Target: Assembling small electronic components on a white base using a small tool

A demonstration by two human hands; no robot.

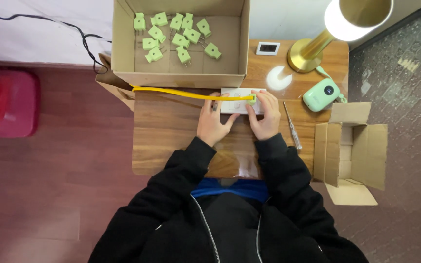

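Together left hand (214,122) and right hand (265,114) grip white socket block (235,100) (yellow cable (181,92) attached).

Left hand (212,122), right hand (266,116) on white power strip (237,101), yellow cable (181,92)

Screwdriver (292,125) on table (171,141) — lamp (317,46), red stool (6,102).

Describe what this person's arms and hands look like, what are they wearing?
Both arms are covered to the wrist by loose black jacket sleeves; the jacket has a pale zip down its front, with something blue beneath. The left hand and right hand are bare, with no gloves. Any rings or watch are too small to tell.
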